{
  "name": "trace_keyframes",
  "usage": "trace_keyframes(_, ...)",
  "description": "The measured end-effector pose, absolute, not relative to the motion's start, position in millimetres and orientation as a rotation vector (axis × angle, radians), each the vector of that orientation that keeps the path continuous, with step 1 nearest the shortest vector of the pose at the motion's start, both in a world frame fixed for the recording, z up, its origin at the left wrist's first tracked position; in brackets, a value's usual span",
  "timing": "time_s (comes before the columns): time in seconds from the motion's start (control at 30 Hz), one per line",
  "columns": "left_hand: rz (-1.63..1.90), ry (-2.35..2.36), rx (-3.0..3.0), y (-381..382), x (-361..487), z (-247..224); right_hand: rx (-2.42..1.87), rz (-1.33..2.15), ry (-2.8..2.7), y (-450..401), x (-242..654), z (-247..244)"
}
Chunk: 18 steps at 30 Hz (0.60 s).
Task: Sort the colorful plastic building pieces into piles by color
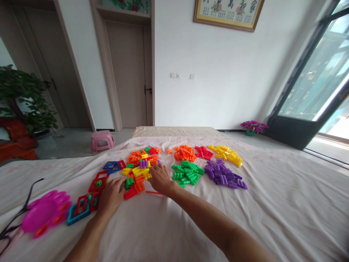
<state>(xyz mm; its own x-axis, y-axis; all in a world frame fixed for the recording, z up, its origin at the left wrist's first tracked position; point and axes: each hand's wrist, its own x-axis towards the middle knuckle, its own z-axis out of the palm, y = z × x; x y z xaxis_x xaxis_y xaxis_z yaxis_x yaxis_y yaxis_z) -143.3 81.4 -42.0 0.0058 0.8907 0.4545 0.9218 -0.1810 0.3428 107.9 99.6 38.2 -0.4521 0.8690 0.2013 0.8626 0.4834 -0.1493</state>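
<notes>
A mixed pile of plastic building pieces (139, 179) in orange, yellow, red, green and purple lies on the cloth between my two hands. At the pile's right edge, my right hand (161, 179) points its curled fingers down beside yellow pieces; whatever is in the fingertips is hidden. My left hand (112, 193) rests at the left edge, thumb and fingers apart, close to a green piece (129, 183). Sorted heaps lie further right: green pieces (188, 172), orange pieces (185, 153), red pieces (204, 152), yellow pieces (226, 153) and purple pieces (223, 174).
Red and blue plastic frames (79, 214) lie left of my left hand. Beyond them are a pink paw-shaped plate (40, 214) and dark-rimmed glasses (25, 209). A thin red stick (154, 193) lies under my right wrist. A pink stool (102, 141) stands past the cloth-covered table (286, 196).
</notes>
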Motion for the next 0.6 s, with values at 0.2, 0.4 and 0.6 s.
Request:
trace_keyframes(0.2,-0.922,-1.976,-2.189,81.7,-142.9,-43.2,-1.576,0.113,-2.478,110.3,95.0,34.6)
trace_keyframes(0.4,-0.847,-2.012,-2.197,86.2,-146.3,-49.1,-1.549,0.092,-2.526,113.6,98.8,35.7)
trace_keyframes(0.6,-0.81,-2.01,-2.2,89.3,-150.2,-53.3,-1.495,0.043,-2.594,112.7,107.1,35.7)
